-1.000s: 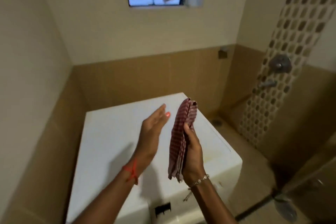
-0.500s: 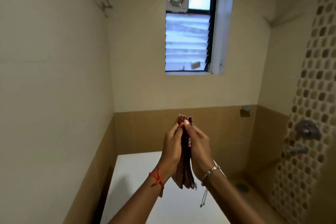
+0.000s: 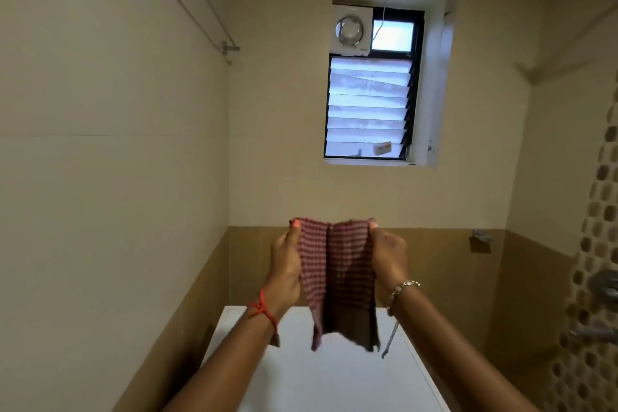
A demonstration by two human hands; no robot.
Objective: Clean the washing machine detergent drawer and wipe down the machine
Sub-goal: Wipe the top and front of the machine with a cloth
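Observation:
A red-and-white checked cloth hangs spread out in front of me, above the white top of the washing machine. My left hand pinches its upper left corner and my right hand pinches its upper right corner. The cloth's lower edge dangles just over the machine's top. The detergent drawer and the machine's front are out of view.
The machine stands in a corner, with a tiled wall close on the left and another behind. A louvred window with an exhaust fan sits high on the back wall. A towel rail runs along the left wall. Shower fittings are at the right.
The view has tilted upward. My hands, which held the folded cloth pressed between them, have moved apart and pulled the cloth open between them.

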